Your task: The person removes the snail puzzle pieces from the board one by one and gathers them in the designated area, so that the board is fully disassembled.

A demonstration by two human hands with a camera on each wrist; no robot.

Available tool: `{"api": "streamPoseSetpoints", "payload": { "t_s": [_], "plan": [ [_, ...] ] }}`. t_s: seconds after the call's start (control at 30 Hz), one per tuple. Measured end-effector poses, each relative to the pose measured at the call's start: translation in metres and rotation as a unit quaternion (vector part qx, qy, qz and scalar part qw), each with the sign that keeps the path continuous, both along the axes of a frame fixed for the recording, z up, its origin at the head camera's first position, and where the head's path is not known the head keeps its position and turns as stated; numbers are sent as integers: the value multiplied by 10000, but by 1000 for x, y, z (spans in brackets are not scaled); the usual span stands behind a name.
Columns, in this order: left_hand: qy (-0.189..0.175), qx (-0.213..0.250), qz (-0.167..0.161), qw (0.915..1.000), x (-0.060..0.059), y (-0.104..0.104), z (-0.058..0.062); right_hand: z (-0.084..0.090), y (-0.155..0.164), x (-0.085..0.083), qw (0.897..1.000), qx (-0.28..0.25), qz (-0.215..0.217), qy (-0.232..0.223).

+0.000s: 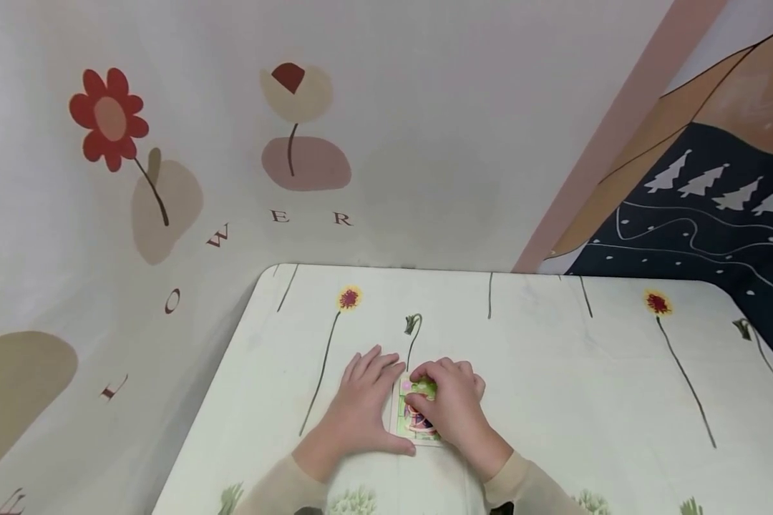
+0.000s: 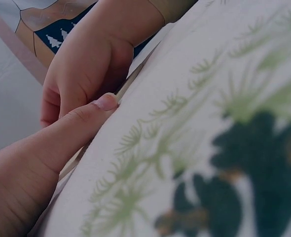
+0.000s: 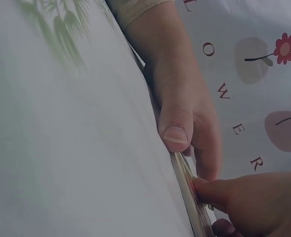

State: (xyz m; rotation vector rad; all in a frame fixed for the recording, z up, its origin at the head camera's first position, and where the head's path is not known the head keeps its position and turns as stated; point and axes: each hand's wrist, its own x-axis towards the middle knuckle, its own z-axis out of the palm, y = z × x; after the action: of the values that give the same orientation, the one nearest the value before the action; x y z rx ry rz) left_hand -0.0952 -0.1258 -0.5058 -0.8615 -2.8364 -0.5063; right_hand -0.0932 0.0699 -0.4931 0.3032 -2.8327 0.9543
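Note:
A small flat board with a colourful picture, like a little puzzle [image 1: 402, 422], lies on the table before me in the head view. My left hand [image 1: 361, 408] frames its left side: the fingers reach straight past the top left corner and the thumb rests along the near edge. In the right wrist view, that thumb [image 3: 176, 136] presses at the board's edge [image 3: 185, 182]. My right hand [image 1: 454, 404] bends over the board's right half, with thumb and index finger pinching at a green part of the picture, a puzzle piece [image 1: 425, 387]. Its other fingers curl beyond the top right.
The white table cover [image 1: 554, 372] is printed with flowers and grass. Behind the table's far edge hangs a pale cloth [image 1: 425, 179] with flower prints and letters. A dark cloth [image 1: 702, 222] with tree shapes is at the right.

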Motion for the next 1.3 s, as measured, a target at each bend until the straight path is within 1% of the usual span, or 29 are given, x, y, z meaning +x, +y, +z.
{"api": "streamPoseSetpoints", "payload": {
  "t_s": [0.13, 0.23, 0.4, 0.47, 0.57, 0.77, 0.87, 0.97, 1.2, 1.3],
  "plan": [
    [48, -30, 18, 10000, -1, 0, 0, -2, 1, -1, 9991, -323, 163, 214],
    [93, -12, -14, 10000, -1, 0, -1, -5, 3, -1, 9966, -509, 414, 494],
    [145, 4, -57, 9999, -2, 1, -2, -8, 7, -2, 9903, -405, 803, 1056],
    [169, -37, -47, 9998, -1, 1, -2, -10, 9, -2, 9874, -383, 958, 1204],
    [164, -110, -26, 9998, -1, 2, -2, -11, 11, -2, 9836, -473, 1175, 1282],
    [124, -132, -14, 9998, 0, 1, -1, -11, 13, -1, 9800, -651, 1434, 1217],
    [101, -131, -30, 9999, 0, 0, -2, -11, 15, -3, 9792, -674, 1433, 1266],
    [90, -157, -8, 9998, 0, 0, -2, -12, 23, -5, 9798, -702, 1310, 1341],
    [59, -129, 21, 9999, -1, 1, -1, -15, 52, -18, 9823, -895, 1041, 1271],
    [-7, -149, 0, 9999, -2, 1, -1, -16, 66, -22, 9819, -940, 931, 1353]
  ]
}}
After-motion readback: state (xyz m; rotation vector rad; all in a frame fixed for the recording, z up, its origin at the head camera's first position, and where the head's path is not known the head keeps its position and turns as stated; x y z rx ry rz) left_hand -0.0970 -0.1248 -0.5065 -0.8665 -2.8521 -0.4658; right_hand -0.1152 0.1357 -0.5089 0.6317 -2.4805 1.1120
